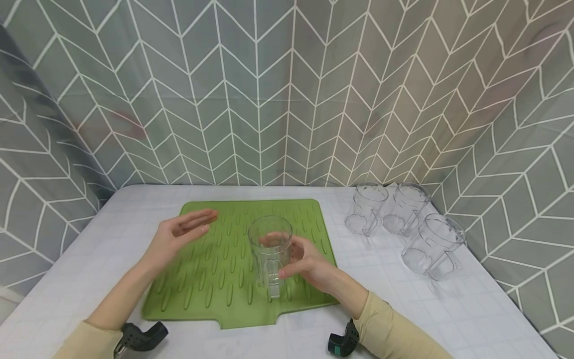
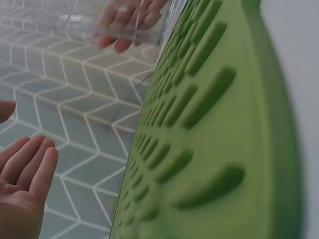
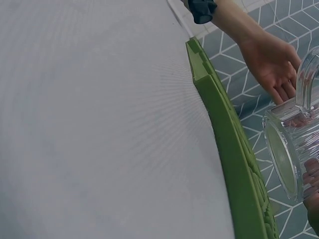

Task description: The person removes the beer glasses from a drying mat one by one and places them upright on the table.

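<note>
My right hand grips a clear mug by its side, fingers round the far wall and thumb near the handle. The mug is upright, handle turned toward me, over the green ridged mat. In the right wrist view a gap shows between the base of the mug and the mat. To the left, my left hand hovers above the mat with fingers extended and palm facing the mug. Nothing is in this hand in the left wrist view.
Several more clear mugs stand upright on the white-covered table at the right. A grey curtain with white zigzag lines rises behind the table and along its sides. Black straps with devices are on both wrists.
</note>
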Available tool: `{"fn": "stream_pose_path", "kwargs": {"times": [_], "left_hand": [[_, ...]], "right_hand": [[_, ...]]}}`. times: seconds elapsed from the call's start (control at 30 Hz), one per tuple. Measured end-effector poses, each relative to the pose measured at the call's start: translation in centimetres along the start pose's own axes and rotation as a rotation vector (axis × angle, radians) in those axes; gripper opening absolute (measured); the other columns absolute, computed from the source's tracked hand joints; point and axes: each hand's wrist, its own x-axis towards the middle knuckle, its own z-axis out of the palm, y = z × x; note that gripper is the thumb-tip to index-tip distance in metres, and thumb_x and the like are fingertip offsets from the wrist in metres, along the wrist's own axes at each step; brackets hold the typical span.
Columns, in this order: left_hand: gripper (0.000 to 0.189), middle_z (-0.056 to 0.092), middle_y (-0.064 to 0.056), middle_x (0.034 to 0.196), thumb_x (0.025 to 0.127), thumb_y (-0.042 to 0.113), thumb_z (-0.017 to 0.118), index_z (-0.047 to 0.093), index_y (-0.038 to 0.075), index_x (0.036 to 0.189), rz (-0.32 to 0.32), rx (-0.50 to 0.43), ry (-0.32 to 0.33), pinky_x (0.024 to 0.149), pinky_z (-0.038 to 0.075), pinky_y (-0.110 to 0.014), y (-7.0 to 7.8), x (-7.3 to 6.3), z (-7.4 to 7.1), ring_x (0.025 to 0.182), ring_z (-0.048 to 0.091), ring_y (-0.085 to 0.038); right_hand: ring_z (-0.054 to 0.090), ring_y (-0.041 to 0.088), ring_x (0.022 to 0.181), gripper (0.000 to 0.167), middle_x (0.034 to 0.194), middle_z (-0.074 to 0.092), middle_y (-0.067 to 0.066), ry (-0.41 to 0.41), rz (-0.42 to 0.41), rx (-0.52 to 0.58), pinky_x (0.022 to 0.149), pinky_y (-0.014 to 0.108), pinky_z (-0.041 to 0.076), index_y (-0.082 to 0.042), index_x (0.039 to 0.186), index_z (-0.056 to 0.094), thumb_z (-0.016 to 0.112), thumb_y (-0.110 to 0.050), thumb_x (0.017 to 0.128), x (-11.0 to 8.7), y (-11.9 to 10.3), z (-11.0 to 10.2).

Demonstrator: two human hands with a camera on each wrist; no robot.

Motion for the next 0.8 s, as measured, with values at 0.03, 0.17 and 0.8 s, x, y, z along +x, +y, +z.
{"fn": "stream_pose_path", "kwargs": {"times": [0.03, 0.17, 0.8], "left_hand": [[0.044, 0.061, -0.009, 0.14, 0.102, 0.019, 0.059, 0.052, 0.003, 0.143, -0.011, 0.01, 0.012, 0.099, 0.046, -0.011, -0.1, 0.0, -0.3, 0.122, 0.06, -0.001], [0.044, 0.062, -0.007, 0.14, 0.103, 0.026, 0.057, 0.053, 0.008, 0.144, -0.07, 0.05, 0.049, 0.098, 0.043, -0.007, -0.8, 0.0, -1.7, 0.121, 0.057, 0.005], [0.069, 0.037, -0.024, 0.155, 0.105, 0.038, 0.05, 0.03, -0.009, 0.152, -0.265, 0.055, 0.146, 0.096, 0.048, -0.009, -5.3, -1.2, -7.5, 0.111, 0.049, 0.023]], "right_hand": [[0.048, 0.021, 0.135, 0.079, 0.15, 0.047, 0.019, 0.001, 0.001, -0.001, 0.112, 0.041, 0.042, 0.004, 0.145, 0.042, 0.072, 0.002, 0.072, 0.0, 0.0, 0.0], [0.049, 0.021, 0.134, 0.079, 0.15, 0.046, 0.021, 0.004, 0.003, -0.007, 0.111, 0.041, 0.042, 0.004, 0.145, 0.042, 0.071, 0.003, 0.071, 0.0, 0.0, 0.0], [0.046, 0.021, 0.136, 0.08, 0.15, 0.047, 0.019, 0.012, -0.013, -0.031, 0.116, 0.046, 0.034, 0.005, 0.144, 0.043, 0.068, 0.006, 0.068, 0.0, -0.3, 0.0]]}}
